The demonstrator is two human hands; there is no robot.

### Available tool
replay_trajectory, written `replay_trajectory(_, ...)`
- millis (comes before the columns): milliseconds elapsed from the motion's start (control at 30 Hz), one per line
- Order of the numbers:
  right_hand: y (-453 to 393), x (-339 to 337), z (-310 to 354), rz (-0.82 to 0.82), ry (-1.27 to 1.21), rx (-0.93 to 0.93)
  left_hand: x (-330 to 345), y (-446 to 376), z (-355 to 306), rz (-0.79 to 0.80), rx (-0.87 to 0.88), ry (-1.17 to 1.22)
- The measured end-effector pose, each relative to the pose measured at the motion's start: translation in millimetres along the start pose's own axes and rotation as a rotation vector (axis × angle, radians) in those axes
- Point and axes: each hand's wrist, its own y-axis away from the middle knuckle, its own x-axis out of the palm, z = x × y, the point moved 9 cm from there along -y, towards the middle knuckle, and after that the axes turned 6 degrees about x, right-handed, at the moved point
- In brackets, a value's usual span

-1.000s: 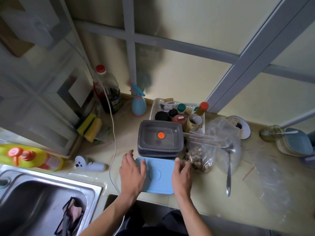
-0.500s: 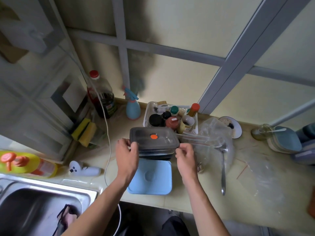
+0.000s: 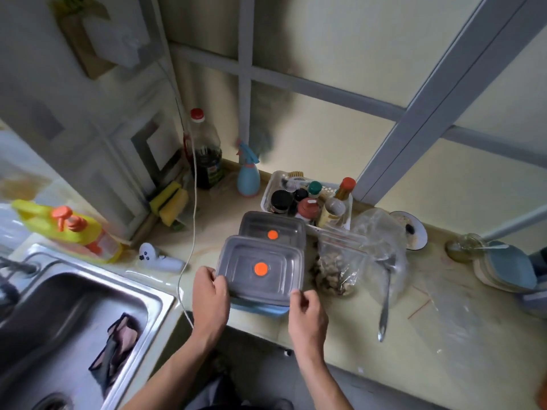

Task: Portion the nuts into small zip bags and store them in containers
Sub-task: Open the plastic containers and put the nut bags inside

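Moved since half a second ago: grey lidded container (image 3: 260, 269), brought off its twin and set over the blue container (image 3: 260, 309), between both hands. Left hand (image 3: 210, 294) grips its left edge; right hand (image 3: 307, 313) pinches its near right corner. Beyond: second grey container (image 3: 272, 227). Right of the right hand: zip bag of nuts (image 3: 336, 269), apparently unportioned. Orange dots on lids; no writing legible.

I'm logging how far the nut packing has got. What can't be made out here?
- Head view: what the near grey container holds; its cloudy lid hides it.
- Blue container: mostly covered by the grey one.
- Right hand: fingertips blurred, grip on the container unclear; left hand holds its edge.
- Nut bag: seal too small to read.
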Motion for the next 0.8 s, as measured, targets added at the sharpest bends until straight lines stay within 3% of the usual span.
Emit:
replay_trajectory(100, -9, -3, 14, 0.035, 0.018, -0.051, -5, -1, -13, -0.064, -0.006, -0.050)
replay_trajectory(200, -23, 2, 30, 0.095, 0.036, -0.137, 2, -6, -48, -0.024, 0.260, -0.248)
replay_trajectory(267, -34, 6, 39, 0.121, 0.040, -0.177, 28, -5, -75, 0.166, 0.517, -0.426)
replay_trajectory(333, -38, 8, 54, 0.172, 0.070, -0.207, 65, 2, -87, 0.476, 0.666, -0.650)
replay_trajectory(433, -37, 13, 67, 0.281, 0.152, -0.235, 97, 4, -76, 0.744, 0.645, -0.999)
replay_trajectory(633, -37, 8, 79, 0.187, 0.257, -0.327, 105, -1, -85, 0.700, 0.601, -1.203)
replay_trajectory(800, -31, 5, 92, 0.121, 0.322, -0.390, 105, 0, -91, 0.713, 0.605, -1.216)
